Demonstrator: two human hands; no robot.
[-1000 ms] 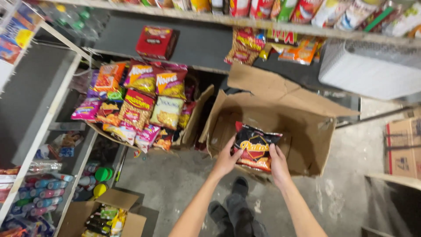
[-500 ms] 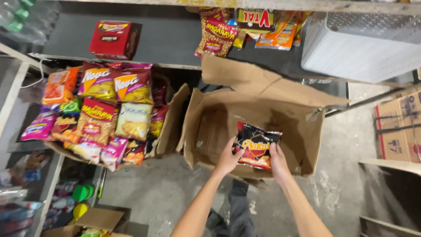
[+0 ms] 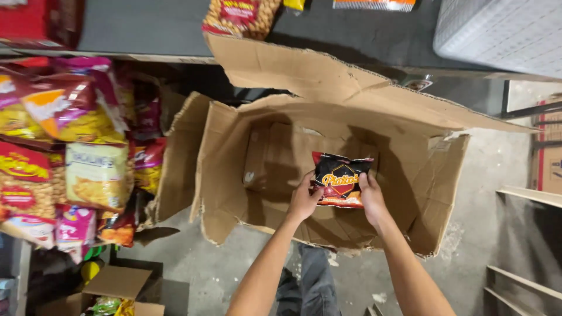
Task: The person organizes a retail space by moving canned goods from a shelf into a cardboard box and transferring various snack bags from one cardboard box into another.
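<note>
L hand (image 3: 304,201) pinching lower-left edge of black snack bag (image 3: 341,180), fingers curled shut on it. R hand (image 3: 371,196) clamped on right edge, thumb over the front. Bag held upright btwn both hands, face toward the camera, hanging inside the mouth of the big open cardboard box (image 3: 328,169), above its floor, not resting on it.

Risks, as a judgement: grip sits on thin crinkly edges only, so film could slip out of the pinch and bag drop into the box. Squeezing harder prob crushes the contents or pops the seal. Torn box rim (image 3: 351,248) just under the wrists, could snag a forearm or the bag's corner.

Further out: top flap (image 3: 304,70) bent back toward the grey shelf (image 3: 146,26). Left of box, wire rack crammed w/ colourful snack bags (image 3: 70,146), well apart from hands. Smaller open carton (image 3: 117,287) on concrete floor (image 3: 193,275) at lower left. White ribbed crate (image 3: 503,32) upper right.
</note>
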